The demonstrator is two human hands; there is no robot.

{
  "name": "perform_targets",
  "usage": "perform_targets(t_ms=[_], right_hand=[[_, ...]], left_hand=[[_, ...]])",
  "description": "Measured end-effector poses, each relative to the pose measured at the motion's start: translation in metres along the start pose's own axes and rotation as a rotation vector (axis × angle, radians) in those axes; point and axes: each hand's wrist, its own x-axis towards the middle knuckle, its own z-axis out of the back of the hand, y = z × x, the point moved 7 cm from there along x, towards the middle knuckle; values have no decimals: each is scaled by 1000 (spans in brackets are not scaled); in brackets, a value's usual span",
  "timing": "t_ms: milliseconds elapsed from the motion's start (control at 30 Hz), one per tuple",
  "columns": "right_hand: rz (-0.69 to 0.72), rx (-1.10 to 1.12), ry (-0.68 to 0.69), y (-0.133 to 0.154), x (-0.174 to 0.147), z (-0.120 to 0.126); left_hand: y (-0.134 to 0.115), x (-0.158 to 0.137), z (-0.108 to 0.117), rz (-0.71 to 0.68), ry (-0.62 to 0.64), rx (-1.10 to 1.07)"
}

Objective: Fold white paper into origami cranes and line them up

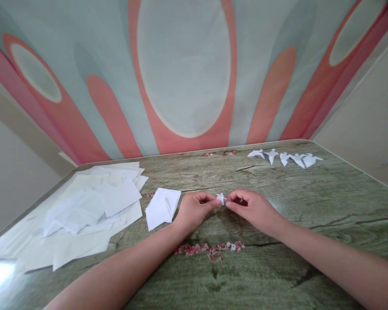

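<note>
White paper crane (220, 198): shaping, we judge.
Left hand (195, 209), right hand (254, 209): grasping opposite sides.
Pinch: next move likely needs lightness.

coral-and-grey backdrop (184, 64); wood-grain tabletop (261, 280); pink blossom print (204, 248) on it; pale right-hand wall (371, 107)

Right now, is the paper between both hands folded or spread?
Folded: the small white paper shows pointed tips between the left hand and right hand.
</note>
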Motion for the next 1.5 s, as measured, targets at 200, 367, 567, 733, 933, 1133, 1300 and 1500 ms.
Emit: perform_targets(t_ms=[200, 367, 567, 733, 933, 1133, 1300, 1500], right_hand=[[-44, -5, 9, -4, 1, -3], [-21, -4, -14, 1, -1, -3], [-7, 2, -33, 2, -1, -4], [14, -15, -27, 3, -2, -5], [36, -55, -20, 9, -3, -5], [15, -164, -66, -5, 1, 0], [66, -243, -128, -13, 4, 6], [155, -240, -139, -9, 10, -3]], left_hand=[[-2, -1, -3, 3, 3, -61], [-3, -3, -4, -10, -4, -54], [-1, -2, -5, -6, 17, -56], [-3, -1, -5, -34, 37, -80], [-7, -2, -6, -104, 48, -13], [-4, 0, -2, -136, -18, 140], [-8, 7, 24, -291, -215, 394], [0, 18, 18, -377, -84, 510]])
